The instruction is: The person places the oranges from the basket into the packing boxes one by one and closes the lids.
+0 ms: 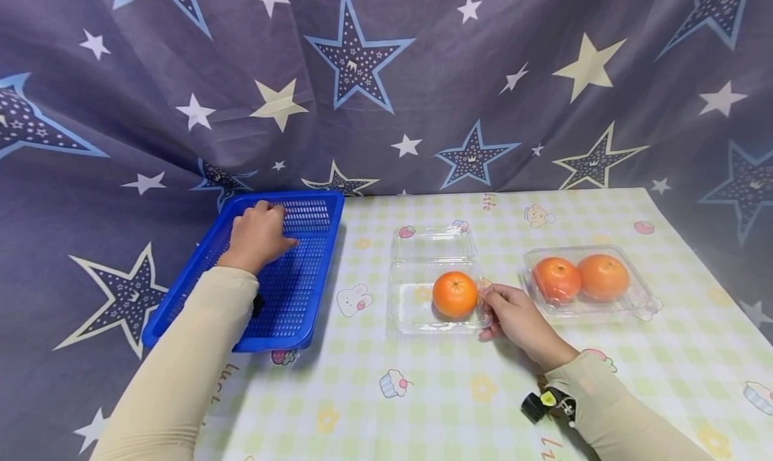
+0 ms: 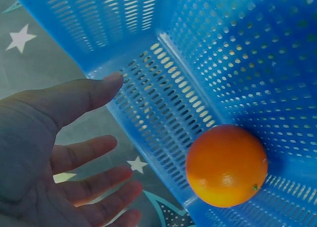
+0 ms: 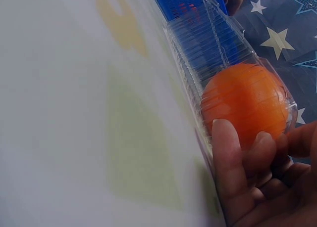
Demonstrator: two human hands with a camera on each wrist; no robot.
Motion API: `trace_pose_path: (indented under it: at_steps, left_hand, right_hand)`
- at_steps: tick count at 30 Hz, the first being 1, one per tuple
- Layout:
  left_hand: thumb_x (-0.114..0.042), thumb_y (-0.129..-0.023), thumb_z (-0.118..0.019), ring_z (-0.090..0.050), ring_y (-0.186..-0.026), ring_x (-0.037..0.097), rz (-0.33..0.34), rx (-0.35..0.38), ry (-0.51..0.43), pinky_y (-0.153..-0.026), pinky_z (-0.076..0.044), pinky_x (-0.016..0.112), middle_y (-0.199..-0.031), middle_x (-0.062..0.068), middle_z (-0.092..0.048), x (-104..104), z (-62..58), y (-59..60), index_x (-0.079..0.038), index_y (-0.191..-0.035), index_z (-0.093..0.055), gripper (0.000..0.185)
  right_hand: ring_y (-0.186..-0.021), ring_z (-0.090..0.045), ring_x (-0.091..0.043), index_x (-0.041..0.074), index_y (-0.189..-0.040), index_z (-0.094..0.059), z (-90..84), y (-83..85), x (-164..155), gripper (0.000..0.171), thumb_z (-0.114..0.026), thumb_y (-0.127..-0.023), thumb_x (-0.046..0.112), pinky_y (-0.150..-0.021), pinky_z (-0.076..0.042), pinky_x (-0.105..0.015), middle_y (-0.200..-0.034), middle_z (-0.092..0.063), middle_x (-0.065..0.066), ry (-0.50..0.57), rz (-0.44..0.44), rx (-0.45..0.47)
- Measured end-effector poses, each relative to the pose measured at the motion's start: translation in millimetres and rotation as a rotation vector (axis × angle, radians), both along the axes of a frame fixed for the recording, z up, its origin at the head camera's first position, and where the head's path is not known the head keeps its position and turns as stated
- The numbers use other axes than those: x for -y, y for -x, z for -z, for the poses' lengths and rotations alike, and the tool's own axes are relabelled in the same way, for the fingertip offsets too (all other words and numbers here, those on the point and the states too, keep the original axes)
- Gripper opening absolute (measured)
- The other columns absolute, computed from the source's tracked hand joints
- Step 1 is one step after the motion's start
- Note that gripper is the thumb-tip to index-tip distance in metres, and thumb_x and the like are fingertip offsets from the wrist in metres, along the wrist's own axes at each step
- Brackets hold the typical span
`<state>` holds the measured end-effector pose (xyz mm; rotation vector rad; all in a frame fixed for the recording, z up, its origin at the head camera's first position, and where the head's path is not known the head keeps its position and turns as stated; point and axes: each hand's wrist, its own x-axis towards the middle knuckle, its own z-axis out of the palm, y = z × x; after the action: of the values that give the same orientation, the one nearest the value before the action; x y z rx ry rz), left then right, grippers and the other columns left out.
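My left hand (image 1: 256, 236) is over the blue plastic basket (image 1: 320, 293) with its fingers spread, holding nothing. In the left wrist view an orange (image 2: 227, 165) lies in the basket, apart from the fingertips (image 2: 114, 81); in the head view the arm hides it. With the right hand (image 1: 519, 317) I pinch the right edge of a clear plastic clamshell box (image 1: 410, 306), whose lid (image 1: 431, 243) stands open toward the back. One orange (image 1: 455, 294) sits in its right half, close to my fingers. The right wrist view shows that orange (image 3: 245, 101) through the clear wall.
Right of my right hand stands another clear box (image 1: 625, 306) holding two oranges (image 1: 557, 280). A checked cloth (image 1: 435, 394) covers the table. Behind it hangs a dark curtain (image 1: 423, 65) with stars. A small black device (image 1: 534, 407) is on the right wrist.
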<state>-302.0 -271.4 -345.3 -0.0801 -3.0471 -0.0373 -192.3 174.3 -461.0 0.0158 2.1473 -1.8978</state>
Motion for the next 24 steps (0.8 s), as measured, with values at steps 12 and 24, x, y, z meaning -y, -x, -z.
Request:
trace_pose_path:
  at_steps: [12,24]
  left_hand:
    - [-0.031,-0.084,-0.085,-0.041,-0.132,0.059,-0.038,0.050,-0.022,-0.110,-0.034,0.073,-0.147,0.039,-0.040,18.5,10.6,13.1,0.010,-0.148,-0.044,0.086]
    - [-0.029,-0.083,-0.085,-0.041,-0.127,0.061,-0.069,0.114,-0.038,-0.108,-0.034,0.074,-0.142,0.041,-0.040,32.0,15.4,20.0,0.011,-0.145,-0.044,0.084]
  right_hand:
    - [-0.057,-0.052,-0.014,-0.007,-0.095,-0.053,-0.2,0.1,0.4,0.030,-0.042,-0.109,0.018,-0.064,-0.063,-0.040,-0.074,-0.049,-0.006,-0.001,0.002,0.002]
    - [-0.057,-0.051,-0.013,-0.005,-0.093,-0.053,0.9,0.2,0.8,0.030,-0.042,-0.109,0.017,-0.064,-0.063,-0.040,-0.075,-0.049,-0.006,0.008,0.004,-0.001]
